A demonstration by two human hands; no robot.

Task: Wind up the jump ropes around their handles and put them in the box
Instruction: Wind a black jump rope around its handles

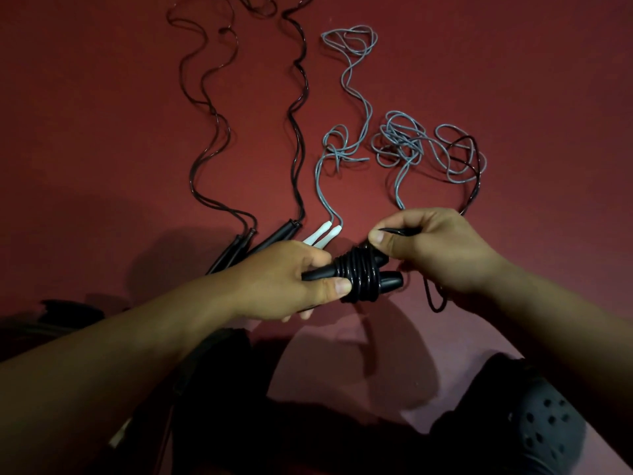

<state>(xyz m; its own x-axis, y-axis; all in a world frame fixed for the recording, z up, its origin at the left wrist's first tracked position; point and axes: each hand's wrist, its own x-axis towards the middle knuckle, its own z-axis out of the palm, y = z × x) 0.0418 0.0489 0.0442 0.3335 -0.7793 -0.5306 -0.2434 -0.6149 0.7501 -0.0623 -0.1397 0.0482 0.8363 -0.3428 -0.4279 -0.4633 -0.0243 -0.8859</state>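
Black clog: a perforated shoe (548, 430) sits at the bottom right, nearest the camera, so the person appears to be seated low with the work laid out on the floor ahead.
Left hand: the left hand (291, 282) grips the paired black handles (387, 279) at their butt end, its fingers curled round them and the thumb laid against the first turns, likely to hold both handles together and stop the coil from sliding back.
Coil: several tight turns of glossy black rope (359, 275) sit side by side around the two handles, short of their tips.
Right hand: the right hand (435, 248) pinches the free part of that rope, fingers closed on it just above the coil, probably keeping it taut so each new turn lies flat.
Slack: a dark loop (435, 299) hangs under the right wrist, and more black rope trails away behind the hand, so winding looks only partly done.
White handles: a white pair (325, 234) lies on the red floor (102, 132) just beyond the left hand, its grey cord (346, 73) running away from the person.
Black pairs: two more pairs of black handles (274, 234) lie to the left, their ropes stretched out lengthwise, seemingly to keep them from knotting.
Grey tangle: a heap of grey cord (407, 142) lies beyond the right hand, with black rope crossing it.
Box: not seen anywhere.
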